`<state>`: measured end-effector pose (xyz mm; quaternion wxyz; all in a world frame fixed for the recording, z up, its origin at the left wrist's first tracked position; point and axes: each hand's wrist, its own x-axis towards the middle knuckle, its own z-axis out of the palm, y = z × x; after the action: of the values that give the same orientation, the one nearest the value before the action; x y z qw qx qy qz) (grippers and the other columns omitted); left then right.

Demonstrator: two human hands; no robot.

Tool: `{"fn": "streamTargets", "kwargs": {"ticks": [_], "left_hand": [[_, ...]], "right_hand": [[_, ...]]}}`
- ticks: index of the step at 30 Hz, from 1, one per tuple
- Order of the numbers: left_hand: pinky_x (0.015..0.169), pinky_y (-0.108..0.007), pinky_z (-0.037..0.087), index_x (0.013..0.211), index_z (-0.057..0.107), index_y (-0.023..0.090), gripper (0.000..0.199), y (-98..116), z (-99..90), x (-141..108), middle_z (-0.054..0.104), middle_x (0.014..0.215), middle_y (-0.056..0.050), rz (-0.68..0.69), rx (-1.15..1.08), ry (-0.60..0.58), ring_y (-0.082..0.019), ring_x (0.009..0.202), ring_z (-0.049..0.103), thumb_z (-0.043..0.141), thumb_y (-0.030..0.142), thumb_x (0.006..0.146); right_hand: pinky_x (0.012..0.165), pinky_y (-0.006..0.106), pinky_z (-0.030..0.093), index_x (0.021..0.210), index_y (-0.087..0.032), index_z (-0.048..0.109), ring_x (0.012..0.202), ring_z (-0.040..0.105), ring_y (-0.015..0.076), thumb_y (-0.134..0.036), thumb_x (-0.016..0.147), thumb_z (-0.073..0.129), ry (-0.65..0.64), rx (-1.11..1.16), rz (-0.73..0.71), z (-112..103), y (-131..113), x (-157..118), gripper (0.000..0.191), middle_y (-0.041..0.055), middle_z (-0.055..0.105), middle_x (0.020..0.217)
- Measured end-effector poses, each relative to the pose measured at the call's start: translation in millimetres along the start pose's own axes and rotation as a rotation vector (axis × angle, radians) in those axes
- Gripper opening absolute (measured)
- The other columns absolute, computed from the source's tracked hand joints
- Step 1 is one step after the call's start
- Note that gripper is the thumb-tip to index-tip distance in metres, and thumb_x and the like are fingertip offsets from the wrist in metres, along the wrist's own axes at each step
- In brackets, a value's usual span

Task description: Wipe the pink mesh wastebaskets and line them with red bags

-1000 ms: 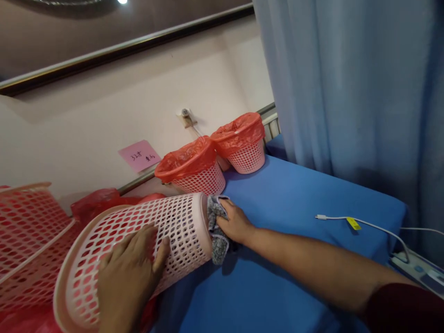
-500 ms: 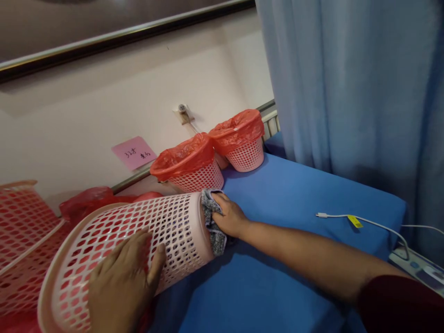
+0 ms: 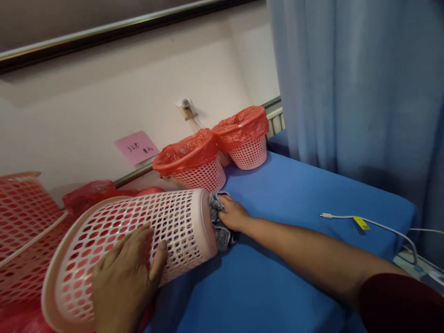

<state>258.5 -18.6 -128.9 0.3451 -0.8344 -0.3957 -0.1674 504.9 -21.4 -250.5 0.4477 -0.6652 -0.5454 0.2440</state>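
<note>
A pink perforated basket (image 3: 173, 231) lies on its side over the blue surface (image 3: 270, 277), its base facing right. My left hand (image 3: 128, 273) rests on the basket's near side with thumb and fingers spread apart. My right hand (image 3: 232, 213) grips a grey cloth (image 3: 220, 226) and presses it against the basket's base. Part of the cloth is hidden behind the fingers.
Two pink baskets lined with red bags (image 3: 189, 155) (image 3: 243, 127) stand by the wall. More pink baskets (image 3: 26, 222) are at the left. A white cable (image 3: 381, 225) with a yellow tag lies right, before a blue curtain (image 3: 357, 83).
The view has shifted slightly. My right hand and the cloth have moved a little across the basket's base, whose lower edge now shows more. My left hand stays on the basket's side.
</note>
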Motion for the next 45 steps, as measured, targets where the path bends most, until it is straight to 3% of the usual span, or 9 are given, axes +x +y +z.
{"fn": "streamTargets", "kwargs": {"ticks": [2, 6, 12, 19, 27, 34, 40, 42, 45], "left_hand": [[0.100, -0.053, 0.050, 0.124, 0.066, 0.015, 0.059, 1, 0.3, 0, 0.075, 0.129, -0.019, -0.005, -0.012, 0.006, -0.039, 0.119, 0.069, 0.026, 0.054, 0.106], [0.101, -0.053, 0.050, 0.125, 0.066, 0.017, 0.057, 1, 1.8, -1, 0.075, 0.131, -0.018, -0.024, -0.029, 0.005, -0.039, 0.121, 0.069, 0.027, 0.054, 0.106], [0.101, -0.054, 0.050, 0.126, 0.067, 0.012, 0.058, -3, 6.1, -4, 0.073, 0.134, -0.020, -0.006, -0.084, 0.025, -0.040, 0.125, 0.067, 0.028, 0.052, 0.107], [0.101, -0.052, 0.051, 0.126, 0.068, 0.011, 0.056, -3, 11.0, -3, 0.074, 0.132, -0.020, 0.034, -0.105, 0.061, -0.038, 0.123, 0.068, 0.032, 0.049, 0.107], [0.104, -0.051, 0.050, 0.127, 0.067, 0.011, 0.051, -9, 18.8, -6, 0.073, 0.135, -0.020, 0.037, -0.129, 0.054, -0.038, 0.126, 0.066, 0.037, 0.047, 0.106], [0.108, -0.052, 0.048, 0.127, 0.068, 0.011, 0.053, -4, 20.1, -5, 0.072, 0.136, -0.019, 0.015, -0.160, 0.063, -0.038, 0.125, 0.065, 0.038, 0.049, 0.105], [0.110, -0.053, 0.047, 0.128, 0.067, 0.009, 0.053, -3, 18.5, -5, 0.072, 0.136, -0.021, 0.027, -0.156, 0.077, -0.039, 0.121, 0.065, 0.039, 0.048, 0.105], [0.111, -0.053, 0.046, 0.128, 0.067, 0.008, 0.053, -4, 20.0, -6, 0.072, 0.136, -0.022, 0.049, -0.159, 0.088, -0.039, 0.121, 0.066, 0.040, 0.048, 0.105], [0.110, -0.054, 0.046, 0.126, 0.067, 0.008, 0.051, -6, 23.2, -7, 0.072, 0.134, -0.022, 0.077, -0.172, 0.122, -0.039, 0.118, 0.067, 0.042, 0.048, 0.104]], "right_hand": [[0.112, 0.031, 0.046, 0.153, -0.027, 0.049, 0.141, 0.055, 0.0200, -0.018, 0.088, 0.057, -0.017, -0.010, -0.018, -1, -4, 0, 0.067, 0.0047, 0.053, 0.160], [0.085, 0.036, 0.058, 0.113, -0.021, 0.075, 0.105, 0.075, 0.0294, -0.025, 0.080, 0.066, -0.156, -0.072, 0.059, 10, -12, -25, 0.034, 0.0114, 0.080, 0.116], [0.063, 0.031, 0.052, 0.077, -0.023, 0.072, 0.076, 0.074, 0.0263, -0.034, 0.072, 0.072, -0.268, -0.103, 0.052, -3, -28, -61, 0.012, 0.0065, 0.079, 0.083], [0.100, 0.039, 0.051, 0.125, -0.019, 0.064, 0.115, 0.067, 0.0280, -0.027, 0.087, 0.055, -0.047, -0.021, -0.081, -18, -41, -73, 0.040, 0.0129, 0.072, 0.128], [0.088, 0.045, 0.056, 0.104, -0.019, 0.071, 0.098, 0.072, 0.0327, -0.026, 0.078, 0.068, -0.217, -0.142, 0.016, 12, -36, -90, 0.028, 0.0151, 0.075, 0.108], [0.118, 0.042, 0.043, 0.146, -0.016, 0.047, 0.138, 0.052, 0.0272, -0.022, 0.087, 0.053, 0.057, -0.006, -0.282, -1, -33, -81, 0.060, 0.0156, 0.055, 0.149], [0.095, 0.047, 0.056, 0.113, -0.016, 0.068, 0.106, 0.071, 0.0331, -0.022, 0.081, 0.062, -0.153, -0.137, -0.026, 9, -22, -73, 0.034, 0.0164, 0.072, 0.114], [0.102, 0.047, 0.054, 0.124, -0.014, 0.064, 0.116, 0.067, 0.0327, -0.022, 0.086, 0.057, -0.087, -0.114, -0.042, 3, -22, -69, 0.040, 0.0183, 0.068, 0.126], [0.120, 0.046, 0.041, 0.149, -0.013, 0.045, 0.142, 0.048, 0.0293, -0.020, 0.088, 0.052, 0.092, -0.046, -0.305, -8, -25, -67, 0.062, 0.0184, 0.050, 0.154]]}}
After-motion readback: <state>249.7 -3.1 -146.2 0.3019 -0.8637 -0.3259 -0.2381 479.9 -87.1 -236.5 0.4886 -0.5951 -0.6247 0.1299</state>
